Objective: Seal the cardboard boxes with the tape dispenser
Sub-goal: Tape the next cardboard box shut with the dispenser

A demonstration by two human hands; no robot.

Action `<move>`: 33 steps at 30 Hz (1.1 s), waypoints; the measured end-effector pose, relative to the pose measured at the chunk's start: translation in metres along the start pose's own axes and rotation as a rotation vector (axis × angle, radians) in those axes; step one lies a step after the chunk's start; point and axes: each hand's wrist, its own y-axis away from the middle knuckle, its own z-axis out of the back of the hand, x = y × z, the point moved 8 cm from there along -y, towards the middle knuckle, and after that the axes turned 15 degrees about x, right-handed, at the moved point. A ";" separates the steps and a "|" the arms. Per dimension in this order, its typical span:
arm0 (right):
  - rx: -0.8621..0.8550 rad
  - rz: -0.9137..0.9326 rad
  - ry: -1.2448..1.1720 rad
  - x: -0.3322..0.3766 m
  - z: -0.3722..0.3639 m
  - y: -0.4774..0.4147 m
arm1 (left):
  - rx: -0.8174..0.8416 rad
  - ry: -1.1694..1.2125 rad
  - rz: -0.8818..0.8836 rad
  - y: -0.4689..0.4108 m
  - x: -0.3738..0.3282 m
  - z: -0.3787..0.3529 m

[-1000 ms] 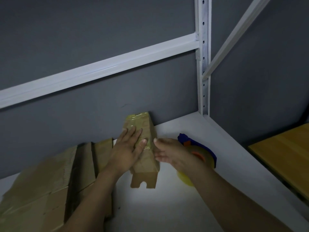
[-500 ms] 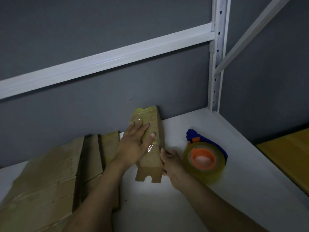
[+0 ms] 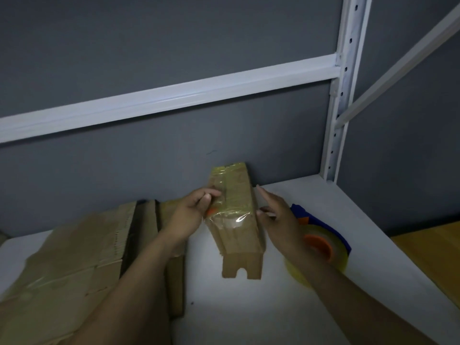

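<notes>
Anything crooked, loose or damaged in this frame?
The clear tape across the small cardboard box is wrinkled, and its left end stands off the box where the left hand pinches it. The notched flap at the box's near end sticks out untaped. The right hand is open beside the box.
</notes>
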 end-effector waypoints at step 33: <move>0.197 0.150 0.670 0.022 -0.014 -0.027 | -0.017 -0.720 -0.247 0.004 -0.004 -0.015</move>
